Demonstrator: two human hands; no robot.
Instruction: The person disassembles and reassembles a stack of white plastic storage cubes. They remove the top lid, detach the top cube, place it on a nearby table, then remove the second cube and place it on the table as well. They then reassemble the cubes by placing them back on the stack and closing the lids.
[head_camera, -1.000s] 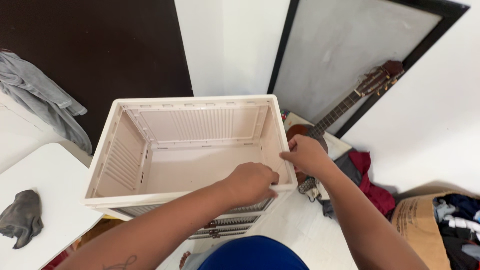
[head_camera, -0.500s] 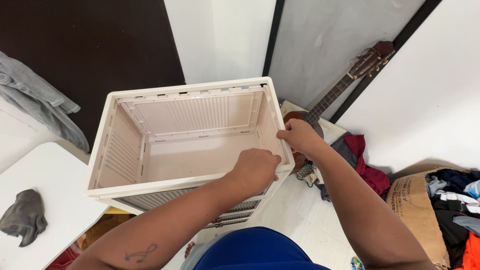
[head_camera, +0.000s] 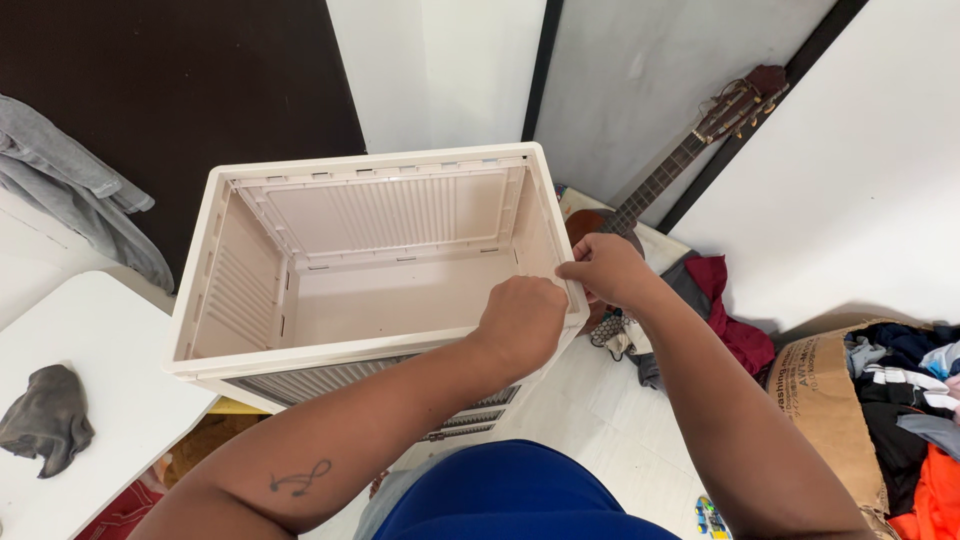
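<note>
A cream plastic folding crate (head_camera: 250, 250) stands open-topped and empty in front of me, its slatted walls upright. My left hand (head_camera: 520, 322) is closed in a fist on the near right corner of the rim. My right hand (head_camera: 605, 268) pinches the top edge of the right side wall just beside it. Both forearms reach in from the bottom of the view over my blue shirt (head_camera: 510, 495).
A white table (head_camera: 90, 400) with a crumpled grey cloth (head_camera: 45, 418) lies at the left. A grey garment (head_camera: 70, 185) hangs at the far left. A guitar (head_camera: 680, 160) leans on the wall; red clothing (head_camera: 735, 310) and a cardboard box of clothes (head_camera: 880, 400) sit right.
The view has drifted so the crate sits lower and further left. My left hand has slid right along the rim toward the corner, closer to my right hand.
</note>
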